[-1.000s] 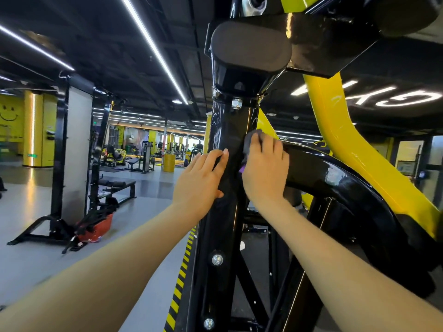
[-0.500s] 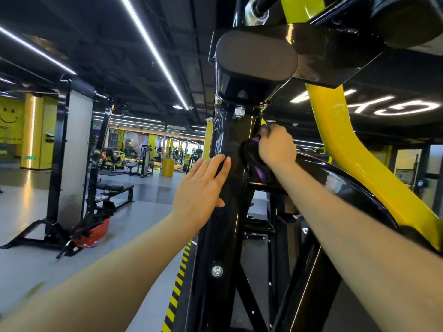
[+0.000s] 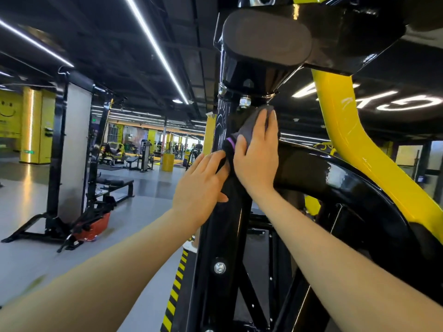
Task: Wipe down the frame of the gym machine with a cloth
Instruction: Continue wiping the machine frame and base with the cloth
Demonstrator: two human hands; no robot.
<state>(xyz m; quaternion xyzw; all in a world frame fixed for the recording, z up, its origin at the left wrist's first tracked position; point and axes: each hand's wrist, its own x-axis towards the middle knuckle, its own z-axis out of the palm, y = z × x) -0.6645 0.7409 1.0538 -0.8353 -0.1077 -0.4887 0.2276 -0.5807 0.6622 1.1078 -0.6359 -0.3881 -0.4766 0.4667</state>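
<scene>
Left of the black upright post (image 3: pixel 223 226), the left hand (image 3: pixel 200 188) lies flat on it, fingers straight and together. Just right, the right hand (image 3: pixel 257 161) presses the cloth (image 3: pixel 249 125) against the post below the bolt (image 3: pixel 245 101), fingers extended, slightly spread. Soft and light, the cloth likely bunches; a flat palm suits it best.

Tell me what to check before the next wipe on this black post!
1. Cloth flat against the post: ok, right hand presses it there.
2. Left hand steadying the post: ok, resting on it with straight fingers.
3. Left fingers clear of the cloth's path: not ok, fingertips touch its lower edge.
4. Bolt above the cloth: ok, visible, close by.
5. Post already clean: cannot tell.
</scene>
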